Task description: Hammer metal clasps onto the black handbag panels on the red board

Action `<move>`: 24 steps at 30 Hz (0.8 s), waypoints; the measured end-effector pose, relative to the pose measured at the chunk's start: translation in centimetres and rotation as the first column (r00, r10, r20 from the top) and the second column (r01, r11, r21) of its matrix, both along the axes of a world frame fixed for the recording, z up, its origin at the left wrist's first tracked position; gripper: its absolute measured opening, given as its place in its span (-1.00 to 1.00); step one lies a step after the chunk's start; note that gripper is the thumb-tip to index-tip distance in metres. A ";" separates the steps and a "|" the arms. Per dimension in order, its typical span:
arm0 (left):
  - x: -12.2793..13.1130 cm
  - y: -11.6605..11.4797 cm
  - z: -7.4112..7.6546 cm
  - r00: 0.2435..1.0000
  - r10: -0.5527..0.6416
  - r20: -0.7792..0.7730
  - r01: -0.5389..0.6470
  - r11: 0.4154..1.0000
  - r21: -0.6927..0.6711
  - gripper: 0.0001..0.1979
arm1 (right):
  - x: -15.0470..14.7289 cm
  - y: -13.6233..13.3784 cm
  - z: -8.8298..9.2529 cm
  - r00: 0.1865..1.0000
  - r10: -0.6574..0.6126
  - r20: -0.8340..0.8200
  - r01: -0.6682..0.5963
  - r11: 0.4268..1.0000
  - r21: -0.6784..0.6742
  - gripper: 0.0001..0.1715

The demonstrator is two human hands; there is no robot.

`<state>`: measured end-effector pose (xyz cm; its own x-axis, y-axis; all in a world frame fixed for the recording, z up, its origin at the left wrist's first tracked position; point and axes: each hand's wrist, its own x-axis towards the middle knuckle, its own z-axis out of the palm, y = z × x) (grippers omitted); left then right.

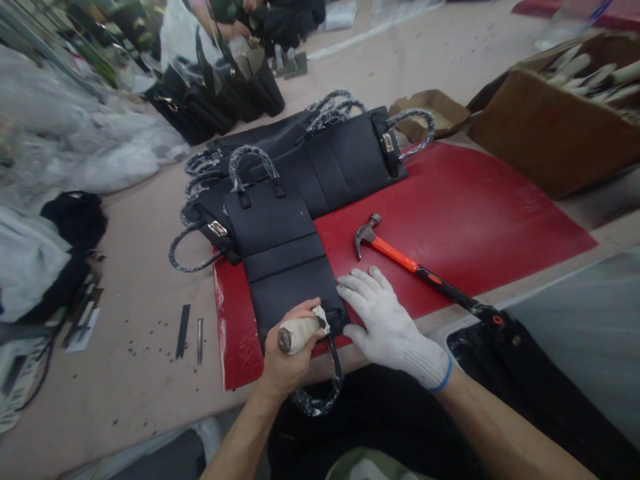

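A flat black leather bag piece (287, 257) lies lengthwise in front of me, with a plastic-wrapped handle (253, 162) at its far end and another handle (336, 373) at its near end. My left hand (290, 350), bare, is closed around a thick tool wrapped in pale tape (299, 335). Its blunt brown end points up toward me; its working tip is hidden over the bag's near end. My right hand (385, 317) wears a white knit glove and rests palm down, fingers spread, at the bag's right edge. A claw hammer (400, 257) with an orange and black handle lies beyond it.
Under the bag is a red mat (475, 207). More black bags (345, 157) are piled behind. At right stands a cardboard box (555, 127) of wrapped handles. A metal rod (200, 341) and black strip (183, 331) lie left. Another person's hand (235, 30) shows at the back.
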<state>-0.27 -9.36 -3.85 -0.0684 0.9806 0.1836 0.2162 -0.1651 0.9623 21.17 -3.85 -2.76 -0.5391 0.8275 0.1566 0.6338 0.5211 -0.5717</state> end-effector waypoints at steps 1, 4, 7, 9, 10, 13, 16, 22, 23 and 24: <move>0.0 0.0 0.0 1.000 -0.003 -0.004 0.003 1.000 0.000 -0.79 | 0.0 0.0 0.0 1.000 0.001 -0.001 -0.001 1.000 0.001 -0.22; -0.1 0.0 -0.1 1.000 -0.010 -0.022 0.010 1.000 0.010 -0.80 | 0.0 0.0 -0.1 1.000 0.002 -0.007 -0.002 1.000 0.006 -0.22; -0.1 0.0 -0.2 0.999 -0.014 -0.037 0.014 1.000 0.014 -0.79 | 0.0 0.0 -0.2 1.000 0.004 -0.002 -0.004 1.000 0.010 -0.21; -0.1 0.0 -0.2 0.999 -0.014 -0.041 0.015 1.000 0.011 -0.79 | 0.0 0.0 -0.1 1.000 0.005 0.004 -0.005 1.000 0.009 -0.21; -0.1 0.1 -0.2 0.999 -0.012 -0.041 0.012 1.000 0.011 -0.79 | 0.0 0.0 -0.1 1.000 0.005 0.007 -0.005 1.000 0.008 -0.21; 0.0 0.1 -0.1 0.999 0.000 -0.042 0.001 1.000 0.018 -0.79 | 0.0 0.0 0.0 1.000 0.010 0.010 -0.010 1.000 0.006 -0.21; 0.0 0.2 -0.2 0.998 0.011 -0.062 -0.010 1.000 0.024 -0.79 | 0.0 0.0 -0.2 1.000 0.012 0.014 -0.012 1.000 0.007 -0.20; 0.2 0.0 -0.4 0.986 -0.005 -0.167 0.026 0.992 0.123 -0.78 | 0.0 0.0 -0.3 1.000 0.012 0.006 -0.012 1.000 0.010 -0.20; 0.3 0.0 -0.4 0.984 -0.001 -0.179 0.024 0.991 0.128 -0.79 | 0.1 0.0 -0.2 1.000 0.014 0.007 -0.014 1.000 0.007 -0.21; 0.3 -0.1 -0.3 0.982 0.007 -0.187 0.016 0.992 0.124 -0.80 | 0.1 0.0 -0.1 1.000 0.017 0.009 -0.017 1.000 0.004 -0.21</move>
